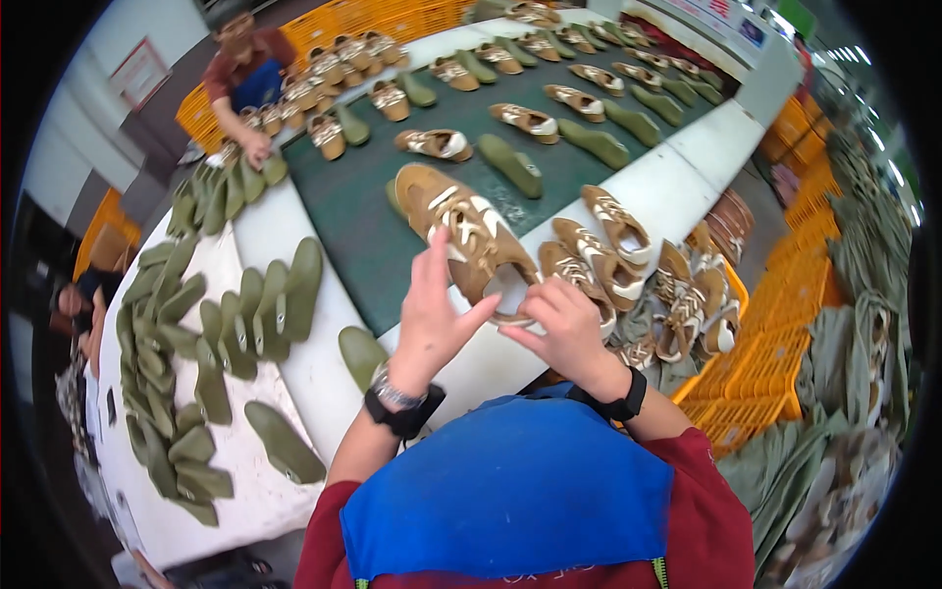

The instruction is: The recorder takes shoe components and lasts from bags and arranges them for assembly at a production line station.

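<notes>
A tan sneaker with white trim and laces (466,221) is held up before me, its toe pointing away and its opening towards me. Along its left side my left hand (432,319) grips it, the thumb reaching to the heel. The fingers of my right hand (569,329) are closed on the heel edge. Part of a green shoe last (394,198) shows behind the sneaker's toe. Another green last (361,355) lies on the white ledge beside my left wrist. Several tan sneakers (594,257) stand on the ledge to the right of my right hand.
A dark green conveyor belt (339,211) carries rows of sneakers and lasts. Many green lasts (260,314) cover the white table (270,510) at left. Across the belt, a person (250,74) touches lasts. Orange crates (736,393) and a bin of sneakers (697,304) stand at right.
</notes>
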Available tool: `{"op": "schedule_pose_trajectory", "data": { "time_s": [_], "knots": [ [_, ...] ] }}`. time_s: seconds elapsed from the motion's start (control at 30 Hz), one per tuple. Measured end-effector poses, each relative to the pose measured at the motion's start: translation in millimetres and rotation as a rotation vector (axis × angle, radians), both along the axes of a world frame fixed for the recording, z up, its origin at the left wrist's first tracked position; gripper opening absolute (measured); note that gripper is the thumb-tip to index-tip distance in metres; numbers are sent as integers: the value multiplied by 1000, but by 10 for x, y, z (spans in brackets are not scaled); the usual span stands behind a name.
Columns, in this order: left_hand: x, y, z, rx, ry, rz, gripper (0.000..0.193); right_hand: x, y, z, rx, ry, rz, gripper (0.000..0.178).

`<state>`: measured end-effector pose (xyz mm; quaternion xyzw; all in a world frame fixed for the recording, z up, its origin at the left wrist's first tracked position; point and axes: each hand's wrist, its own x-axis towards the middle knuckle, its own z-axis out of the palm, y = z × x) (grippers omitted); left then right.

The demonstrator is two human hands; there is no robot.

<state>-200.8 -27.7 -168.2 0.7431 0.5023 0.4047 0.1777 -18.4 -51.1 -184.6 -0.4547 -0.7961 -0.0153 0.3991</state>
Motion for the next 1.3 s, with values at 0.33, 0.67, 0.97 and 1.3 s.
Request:
{"op": "schedule_pose_trajectory", "data": {
  "time_s": [0.33,0.67,0.97,1.3],
  "knots": [
    [-179,-17,-229,135,64,90,25,-134,419,360,-424,237,298,27],
    [-324,-208,-222,-7,-107,142,21,-329,402,408,-145,-3,328,35],
    [-319,-262,-171,144,33,170,27,-334,442,317,-246,-108,432,29],
    [-311,-246,32,136,323,106,63,-395,493,172,-358,258,492,26]
  ]
}}
